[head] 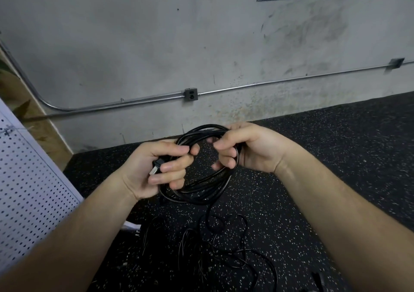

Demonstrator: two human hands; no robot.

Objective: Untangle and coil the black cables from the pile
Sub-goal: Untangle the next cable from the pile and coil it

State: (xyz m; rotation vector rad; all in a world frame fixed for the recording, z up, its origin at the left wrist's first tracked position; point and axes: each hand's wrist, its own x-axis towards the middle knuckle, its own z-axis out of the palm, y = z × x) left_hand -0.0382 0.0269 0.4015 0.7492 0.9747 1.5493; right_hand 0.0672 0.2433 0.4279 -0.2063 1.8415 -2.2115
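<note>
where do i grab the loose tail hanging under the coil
Pinch the tail just below the coil, coming from the right with the right hand: there it hangs as a single free strand, while lower down it loops into the pile.

Glossy black plastic cable (201, 193), speckled matt rubber floor (313, 157), rough concrete wall (156, 45)

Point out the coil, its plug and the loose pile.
Coil (195, 196), head view, bottom of the loops.
Plug (154, 170), head view, its metal end.
Loose pile (201, 253), head view, middle of the tangle.
</note>
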